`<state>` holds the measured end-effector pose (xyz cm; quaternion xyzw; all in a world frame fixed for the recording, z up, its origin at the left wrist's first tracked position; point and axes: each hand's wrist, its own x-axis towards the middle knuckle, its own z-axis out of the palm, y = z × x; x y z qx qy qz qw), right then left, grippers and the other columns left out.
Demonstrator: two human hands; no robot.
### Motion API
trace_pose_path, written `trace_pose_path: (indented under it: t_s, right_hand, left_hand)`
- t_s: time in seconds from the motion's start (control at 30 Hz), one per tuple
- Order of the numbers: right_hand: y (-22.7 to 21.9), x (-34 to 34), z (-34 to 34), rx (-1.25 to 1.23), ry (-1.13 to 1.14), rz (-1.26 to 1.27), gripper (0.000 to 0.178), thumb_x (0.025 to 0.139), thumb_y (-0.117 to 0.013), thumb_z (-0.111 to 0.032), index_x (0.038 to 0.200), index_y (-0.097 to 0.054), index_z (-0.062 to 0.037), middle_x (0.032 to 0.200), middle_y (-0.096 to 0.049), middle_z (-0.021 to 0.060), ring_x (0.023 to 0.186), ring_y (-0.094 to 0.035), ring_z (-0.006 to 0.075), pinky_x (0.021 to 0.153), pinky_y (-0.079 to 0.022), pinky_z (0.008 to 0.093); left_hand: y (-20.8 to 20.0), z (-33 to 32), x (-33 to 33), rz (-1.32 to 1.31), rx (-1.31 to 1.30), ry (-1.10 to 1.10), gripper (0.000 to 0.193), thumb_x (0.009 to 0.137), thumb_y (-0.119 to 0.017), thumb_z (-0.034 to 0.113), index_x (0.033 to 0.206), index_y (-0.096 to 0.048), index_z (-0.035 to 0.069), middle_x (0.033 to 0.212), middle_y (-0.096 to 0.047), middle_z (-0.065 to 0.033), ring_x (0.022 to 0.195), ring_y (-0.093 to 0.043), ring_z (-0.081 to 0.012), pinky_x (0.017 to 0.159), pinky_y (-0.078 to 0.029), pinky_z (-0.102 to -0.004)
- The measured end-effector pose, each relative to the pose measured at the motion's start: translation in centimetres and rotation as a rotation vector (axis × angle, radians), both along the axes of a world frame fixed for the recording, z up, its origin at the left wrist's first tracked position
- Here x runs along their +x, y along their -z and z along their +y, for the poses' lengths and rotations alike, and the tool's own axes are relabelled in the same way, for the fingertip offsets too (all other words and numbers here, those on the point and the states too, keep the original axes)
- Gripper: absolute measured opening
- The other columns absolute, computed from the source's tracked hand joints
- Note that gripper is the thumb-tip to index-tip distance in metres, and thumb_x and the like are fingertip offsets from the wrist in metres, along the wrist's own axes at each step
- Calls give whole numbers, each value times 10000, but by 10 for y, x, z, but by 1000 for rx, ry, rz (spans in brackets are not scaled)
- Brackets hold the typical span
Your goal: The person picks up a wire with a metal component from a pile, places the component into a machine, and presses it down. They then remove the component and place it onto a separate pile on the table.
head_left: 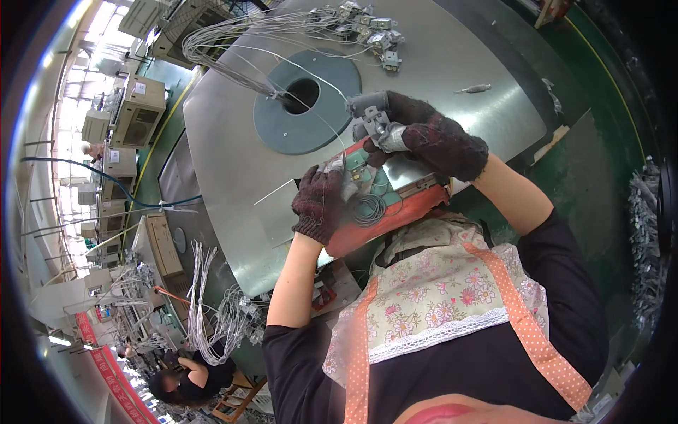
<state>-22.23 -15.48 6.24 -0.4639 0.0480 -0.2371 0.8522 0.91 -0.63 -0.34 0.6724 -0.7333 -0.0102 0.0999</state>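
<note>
Both my hands wear dark red knit gloves with pale grey fingertips. My right hand (441, 141) is closed around a small silvery metal part with a bracket (376, 125), held above the steel table. My left hand (318, 200) has its fingers curled together at the edge of a red-sided tray (385, 230). Beside its fingertips sits a small metal and green piece (359, 173); what they pinch is hidden. A thin pale wire (321, 106) runs down toward these fingertips. In the tray lies a coil of thin grey tubing (369, 210).
A round grey disc (272, 116) with a central hole lies on the steel table (226, 155). A bundle of pale wires (212, 42) leads from it to several metal box-shaped parts (378, 35). A screwdriver-like tool (473, 89) rests at right. Another person (191, 374) sits at lower left.
</note>
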Motion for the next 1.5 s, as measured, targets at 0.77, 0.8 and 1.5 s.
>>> trace_pose_path:
  t_s: [0.77,0.8,1.5]
  right_hand:
    - [42,0,10,-607,-231,324,371,1009,-619,-193,1321,-574,4,1266,-654,112,1116,-644,191,994,-538,384]
    - [41,4,12,-425,-196,294,357,1016,-608,-204,1310,-582,-3,1262,-656,113,1116,-645,196,998,-536,388]
    - [27,53,19,-1421,119,411,495,718,-794,-118,1184,-641,-59,991,-689,183,961,-669,351,835,-550,433]
  left_hand:
    - [21,13,-6,90,-172,-17,444,909,-571,308,1230,-623,7,1142,-685,-216,1054,-641,-405,985,-470,-513]
    - [19,14,-5,97,-158,-20,433,907,-565,286,1231,-622,5,1137,-684,-223,1046,-644,-412,991,-468,-518]
    - [-41,-23,87,619,177,-212,409,804,-792,306,1165,-699,137,1135,-696,-117,1069,-683,-311,925,-539,-406]
